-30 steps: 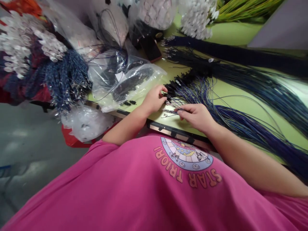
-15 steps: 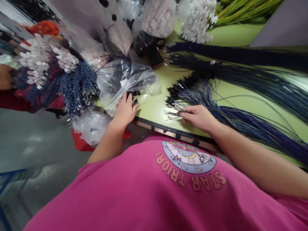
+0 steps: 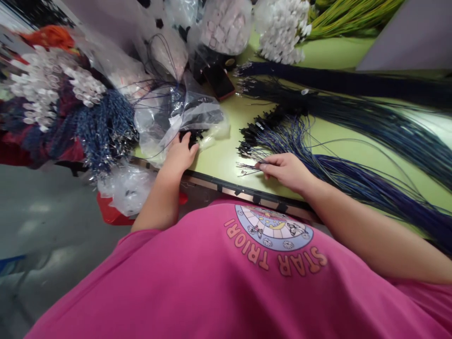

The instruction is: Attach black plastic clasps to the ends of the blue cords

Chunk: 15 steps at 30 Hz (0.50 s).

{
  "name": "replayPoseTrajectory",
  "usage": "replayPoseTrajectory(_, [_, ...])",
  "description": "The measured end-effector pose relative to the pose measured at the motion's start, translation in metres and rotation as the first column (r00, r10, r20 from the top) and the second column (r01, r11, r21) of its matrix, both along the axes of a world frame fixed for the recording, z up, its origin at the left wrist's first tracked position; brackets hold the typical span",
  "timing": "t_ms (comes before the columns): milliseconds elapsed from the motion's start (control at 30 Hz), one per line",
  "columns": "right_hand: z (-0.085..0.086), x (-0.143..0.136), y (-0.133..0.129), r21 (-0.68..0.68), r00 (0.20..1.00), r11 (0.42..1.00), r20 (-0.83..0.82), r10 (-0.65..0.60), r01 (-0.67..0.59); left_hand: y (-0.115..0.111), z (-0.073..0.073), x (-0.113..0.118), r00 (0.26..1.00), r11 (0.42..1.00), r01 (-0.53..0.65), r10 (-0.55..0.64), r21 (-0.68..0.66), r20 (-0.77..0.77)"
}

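Observation:
My left hand, fingers spread, is at the mouth of a clear plastic bag. Its fingertips touch small black connectors lying in the bag's opening. My right hand pinches several thin dark wires near their bare metal-tipped ends, thumb against fingers. Just beyond it, a row of black connectors caps many of the blue and dark wires, which run off to the right under and past my right forearm.
Two more dark wire bundles lie farther back on the green table. A phone and bags of white connectors stand behind. To the left hang blue twisted wires with white connectors. The black-taped table edge runs before me.
My left hand has reached a little farther into the bag's opening, and more black connectors show by its fingers. My right hand keeps its pinch on the wires. The whole view has shifted slightly.

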State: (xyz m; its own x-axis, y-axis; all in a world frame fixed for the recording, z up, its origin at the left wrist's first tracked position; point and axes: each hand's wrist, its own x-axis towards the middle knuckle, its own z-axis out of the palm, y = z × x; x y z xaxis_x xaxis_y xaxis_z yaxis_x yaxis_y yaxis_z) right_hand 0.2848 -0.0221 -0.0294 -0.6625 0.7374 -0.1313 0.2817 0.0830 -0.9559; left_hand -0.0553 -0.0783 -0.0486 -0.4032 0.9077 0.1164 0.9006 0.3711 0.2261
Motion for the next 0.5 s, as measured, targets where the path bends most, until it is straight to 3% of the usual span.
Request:
replayPoseTrajectory(100, [-0.003,0.002,0.001,-0.025,1.0,1.0,-0.012,-0.014,0.014,0.002,-0.001,0.008,0.998,1.0,0.022,-0.023,-0.014,-0.053])
replayPoseTrajectory(300, [-0.004,0.002,0.001,-0.121,0.999,0.993,-0.051,-0.017,0.011,0.001,-0.006,0.015,0.987,0.984,0.155,-0.152,0.086,-0.046])
replayPoseTrajectory(500, [-0.005,0.002,0.002,-0.163,0.996,0.986,-0.08,-0.034,0.021,-0.005,-0.004,0.024,0.918,0.917,0.395,-0.396,0.064,0.015])
